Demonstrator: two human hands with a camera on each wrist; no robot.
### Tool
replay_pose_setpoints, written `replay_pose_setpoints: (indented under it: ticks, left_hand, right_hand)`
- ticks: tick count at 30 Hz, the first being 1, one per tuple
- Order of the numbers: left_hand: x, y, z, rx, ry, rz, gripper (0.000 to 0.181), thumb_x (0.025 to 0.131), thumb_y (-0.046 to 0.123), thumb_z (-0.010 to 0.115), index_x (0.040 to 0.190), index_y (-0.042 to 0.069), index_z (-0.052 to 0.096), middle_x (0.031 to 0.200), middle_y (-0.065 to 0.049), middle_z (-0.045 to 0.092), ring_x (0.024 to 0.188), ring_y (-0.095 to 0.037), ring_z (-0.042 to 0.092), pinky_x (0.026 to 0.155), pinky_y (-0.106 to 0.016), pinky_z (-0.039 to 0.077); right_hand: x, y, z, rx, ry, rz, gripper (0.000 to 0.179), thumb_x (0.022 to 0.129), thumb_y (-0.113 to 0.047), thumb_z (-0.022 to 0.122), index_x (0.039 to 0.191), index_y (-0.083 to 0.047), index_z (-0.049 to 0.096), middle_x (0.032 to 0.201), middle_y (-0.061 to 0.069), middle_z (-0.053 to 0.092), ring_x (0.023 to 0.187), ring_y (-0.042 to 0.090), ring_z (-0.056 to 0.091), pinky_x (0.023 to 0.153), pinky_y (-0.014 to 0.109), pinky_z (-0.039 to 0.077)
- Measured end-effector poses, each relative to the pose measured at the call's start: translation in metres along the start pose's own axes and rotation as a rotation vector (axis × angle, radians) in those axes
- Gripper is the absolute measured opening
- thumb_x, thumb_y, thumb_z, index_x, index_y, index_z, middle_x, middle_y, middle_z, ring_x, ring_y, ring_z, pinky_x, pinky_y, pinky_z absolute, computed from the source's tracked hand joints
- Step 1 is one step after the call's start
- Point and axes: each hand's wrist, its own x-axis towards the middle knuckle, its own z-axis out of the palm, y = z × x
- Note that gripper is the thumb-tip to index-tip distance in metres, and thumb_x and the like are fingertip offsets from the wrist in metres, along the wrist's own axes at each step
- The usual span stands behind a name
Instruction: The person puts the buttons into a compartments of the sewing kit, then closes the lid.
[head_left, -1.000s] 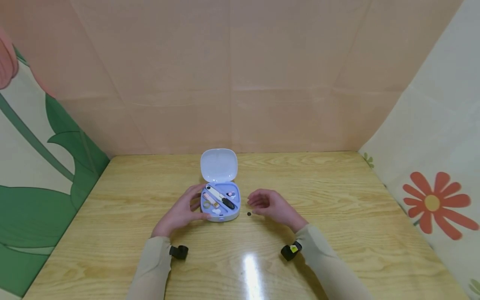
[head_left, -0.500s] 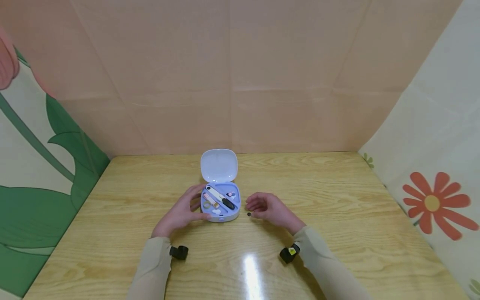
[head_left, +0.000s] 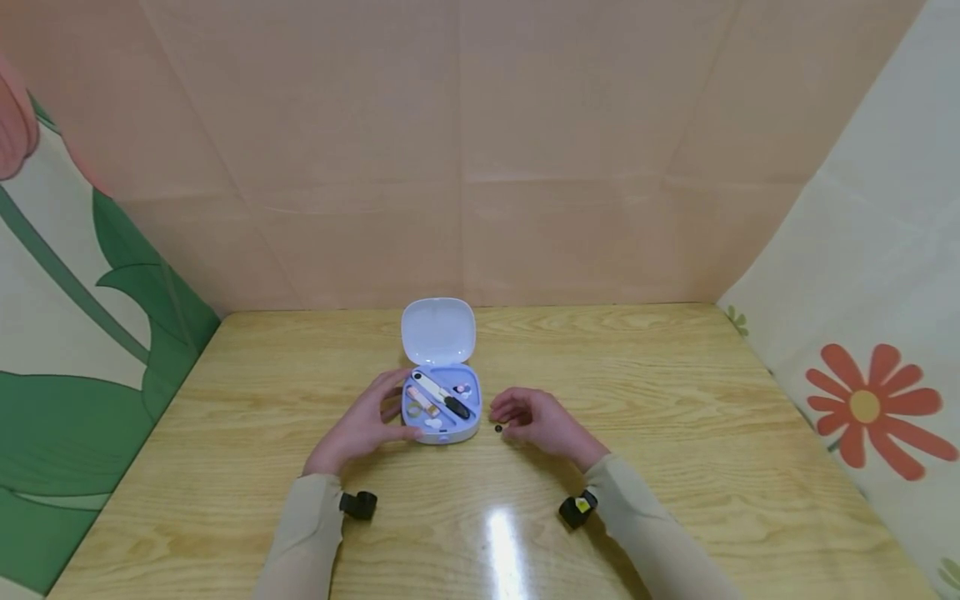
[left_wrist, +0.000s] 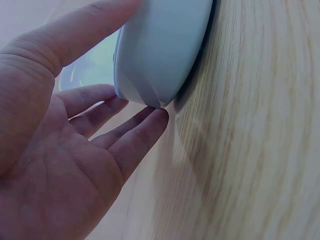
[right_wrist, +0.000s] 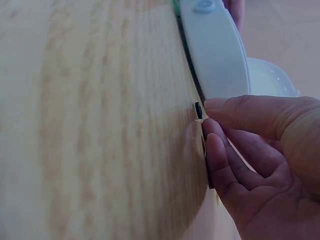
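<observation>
In the head view a pale-blue plastic sewing box (head_left: 467,428) lies on the table with its lid (head_left: 438,331) raised. A white tool with a black handle (head_left: 456,407), a pink-and-tan strip (head_left: 422,401) and white bits (head_left: 432,424) fill its compartments. My left hand (head_left: 363,423) holds the box's left side, thumb at the front, fingertips against the wall (left_wrist: 150,50) in the left wrist view. To the right, my right hand (head_left: 546,421) has its thumb tip right at a small black round piece (right_wrist: 198,110) on the table, fingers loosely bent.
The light wood table (head_left: 675,467) runs back to a beige cloth (head_left: 525,167). Printed cloths with a green leaf (head_left: 67,433) and an orange flower (head_left: 864,407) hang at the sides. A bright reflection (head_left: 504,550) lies on the near tabletop.
My right hand has come slightly left and nearer to me, its thumb now closer to the small black piece. The left hand, box and black piece have stayed in place.
</observation>
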Motion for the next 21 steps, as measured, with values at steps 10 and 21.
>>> replay_pose_setpoints:
  ticks: [10, 21]
  left_hand:
    - [0.0013, -0.0019, 0.0001, -0.006, 0.005, -0.005, 0.088, 0.072, 0.012, 0.083, 0.147, 0.020, 0.036, 0.145, 0.000, 0.033, 0.132, -0.027, 0.037, 0.109, -0.039, 0.037]
    - [0.0014, -0.0026, -0.0002, 0.001, -0.001, 0.000, 0.088, 0.073, 0.012, 0.083, 0.146, 0.021, 0.037, 0.145, -0.001, 0.033, 0.132, -0.027, 0.037, 0.108, -0.039, 0.037]
  right_hand:
    - [0.0023, 0.0071, 0.0033, -0.060, 0.024, -0.003, 0.032, 0.082, 0.010, 0.068, 0.111, -0.001, 0.062, 0.101, 0.007, 0.067, 0.094, 0.021, 0.062, 0.081, 0.031, 0.054]
    - [0.0046, 0.0038, 0.0053, -0.136, 0.044, 0.017, 0.031, 0.081, 0.009, 0.068, 0.108, -0.006, 0.064, 0.095, 0.000, 0.066, 0.088, 0.014, 0.060, 0.078, 0.027, 0.055]
